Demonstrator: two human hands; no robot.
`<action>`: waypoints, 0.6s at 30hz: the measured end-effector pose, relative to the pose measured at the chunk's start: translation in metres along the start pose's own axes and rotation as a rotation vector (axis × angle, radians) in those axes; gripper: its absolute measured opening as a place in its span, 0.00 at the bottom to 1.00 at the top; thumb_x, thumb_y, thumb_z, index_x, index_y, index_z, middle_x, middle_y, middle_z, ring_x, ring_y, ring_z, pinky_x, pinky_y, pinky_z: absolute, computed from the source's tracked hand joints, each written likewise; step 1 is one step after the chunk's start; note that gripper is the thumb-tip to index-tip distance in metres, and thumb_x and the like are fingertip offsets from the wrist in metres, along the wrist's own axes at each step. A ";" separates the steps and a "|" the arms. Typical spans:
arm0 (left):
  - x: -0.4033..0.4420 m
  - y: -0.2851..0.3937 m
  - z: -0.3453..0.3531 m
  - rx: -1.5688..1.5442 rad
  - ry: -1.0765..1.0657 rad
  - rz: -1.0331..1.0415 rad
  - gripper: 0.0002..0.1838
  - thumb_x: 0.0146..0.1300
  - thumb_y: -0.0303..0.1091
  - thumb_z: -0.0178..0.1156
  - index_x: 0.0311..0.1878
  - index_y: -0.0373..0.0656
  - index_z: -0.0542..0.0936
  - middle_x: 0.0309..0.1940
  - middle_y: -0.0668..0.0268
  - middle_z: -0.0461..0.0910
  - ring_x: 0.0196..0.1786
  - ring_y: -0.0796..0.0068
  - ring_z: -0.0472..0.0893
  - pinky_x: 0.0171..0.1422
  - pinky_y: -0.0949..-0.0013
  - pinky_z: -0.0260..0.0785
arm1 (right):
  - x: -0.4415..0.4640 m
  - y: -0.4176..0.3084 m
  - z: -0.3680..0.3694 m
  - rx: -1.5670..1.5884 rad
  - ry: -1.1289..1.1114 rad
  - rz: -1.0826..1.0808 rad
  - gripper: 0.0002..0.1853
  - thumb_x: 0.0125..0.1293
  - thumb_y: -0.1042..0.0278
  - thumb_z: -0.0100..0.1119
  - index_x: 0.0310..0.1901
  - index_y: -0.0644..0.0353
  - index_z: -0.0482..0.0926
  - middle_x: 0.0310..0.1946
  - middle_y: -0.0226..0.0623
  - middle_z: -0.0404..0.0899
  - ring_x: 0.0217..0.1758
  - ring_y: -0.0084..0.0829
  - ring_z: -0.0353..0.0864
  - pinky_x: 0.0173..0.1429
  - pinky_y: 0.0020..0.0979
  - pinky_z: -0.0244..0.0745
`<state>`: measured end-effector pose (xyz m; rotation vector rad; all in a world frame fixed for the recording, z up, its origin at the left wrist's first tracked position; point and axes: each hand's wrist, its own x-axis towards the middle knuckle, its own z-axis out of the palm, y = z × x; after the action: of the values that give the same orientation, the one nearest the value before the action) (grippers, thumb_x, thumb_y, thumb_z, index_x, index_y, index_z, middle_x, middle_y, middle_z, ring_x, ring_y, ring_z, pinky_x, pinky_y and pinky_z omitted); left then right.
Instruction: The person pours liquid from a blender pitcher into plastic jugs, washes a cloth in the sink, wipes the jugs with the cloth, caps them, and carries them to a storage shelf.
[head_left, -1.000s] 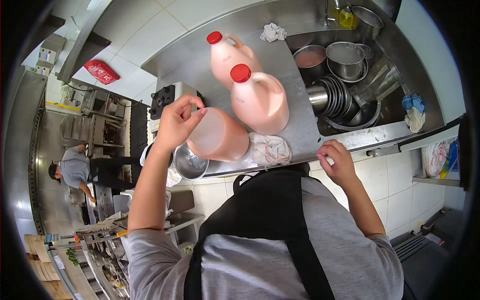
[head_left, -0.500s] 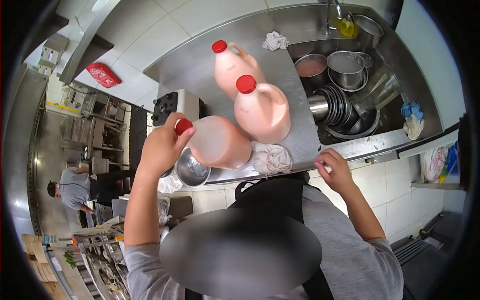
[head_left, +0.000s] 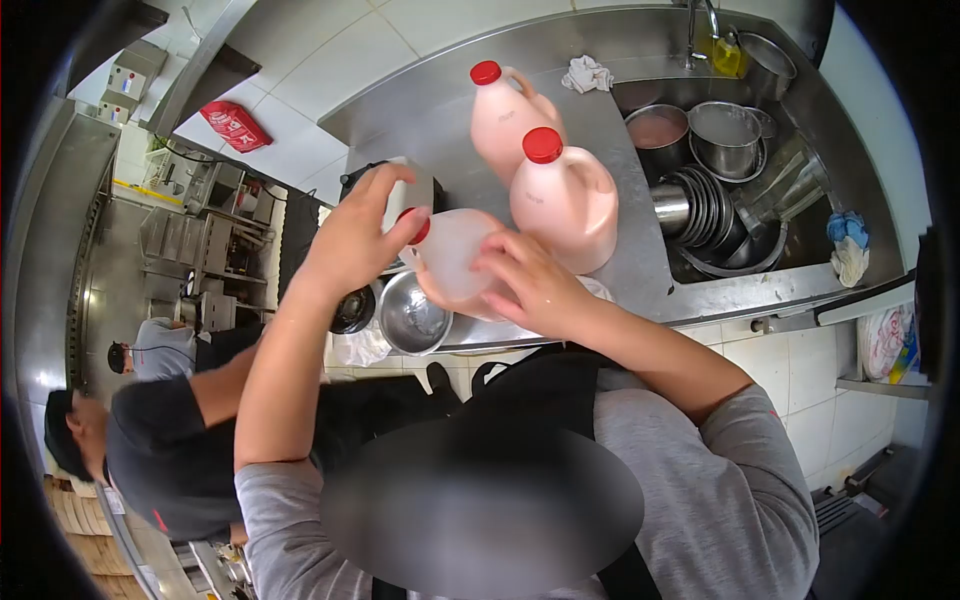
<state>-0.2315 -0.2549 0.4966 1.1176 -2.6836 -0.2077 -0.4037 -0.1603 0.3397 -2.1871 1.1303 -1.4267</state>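
A third pink jug (head_left: 455,252) leans over on the steel counter, its red cap (head_left: 412,225) toward the left. My left hand (head_left: 362,232) is at that cap, the thumb across it and the fingers spread above. Against the jug's near side lies my right hand (head_left: 532,283), fingers apart. Two upright pink jugs with red caps, a front one (head_left: 565,210) and a back one (head_left: 515,125), stand just behind. A steel bowl (head_left: 415,313) is below my left hand. A cloth is mostly hidden behind my right hand.
To the right, a sink (head_left: 790,262) holds pots (head_left: 725,135) and stacked bowls. A white cloth (head_left: 587,75) lies at the counter's back. An appliance (head_left: 425,185) stands behind my left hand. A person in black (head_left: 190,440) is close at the left; another person in grey (head_left: 165,348) is farther off.
My right hand has come left from the counter's front edge onto the tilted jug. The fingers of my left hand have spread beside the cap. A person in black has appeared at the left.
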 end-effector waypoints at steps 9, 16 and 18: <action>-0.014 -0.058 -0.014 0.579 0.059 -0.122 0.21 0.63 0.46 0.58 0.54 0.47 0.72 0.35 0.56 0.81 0.41 0.53 0.80 0.42 0.57 0.71 | 0.025 0.010 0.044 -0.123 0.171 0.113 0.38 0.51 0.61 0.67 0.63 0.60 0.61 0.61 0.46 0.63 0.62 0.48 0.66 0.62 0.44 0.65; 0.003 0.002 0.035 0.558 -0.075 -0.098 0.18 0.65 0.53 0.52 0.39 0.46 0.73 0.23 0.57 0.80 0.28 0.57 0.81 0.30 0.58 0.72 | 0.041 -0.004 0.058 -0.232 0.259 0.151 0.46 0.43 0.54 0.71 0.63 0.61 0.61 0.61 0.47 0.64 0.64 0.48 0.65 0.68 0.48 0.59; 0.000 -0.023 0.043 0.532 -0.008 0.074 0.16 0.64 0.51 0.53 0.37 0.47 0.73 0.21 0.59 0.78 0.26 0.59 0.81 0.27 0.59 0.71 | 0.041 0.011 0.062 -0.216 0.242 0.143 0.45 0.43 0.54 0.71 0.63 0.61 0.61 0.61 0.47 0.65 0.64 0.48 0.65 0.68 0.48 0.58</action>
<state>-0.2271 -0.2692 0.4503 1.1353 -2.8597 0.5466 -0.3467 -0.2081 0.3305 -2.0586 1.5574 -1.6033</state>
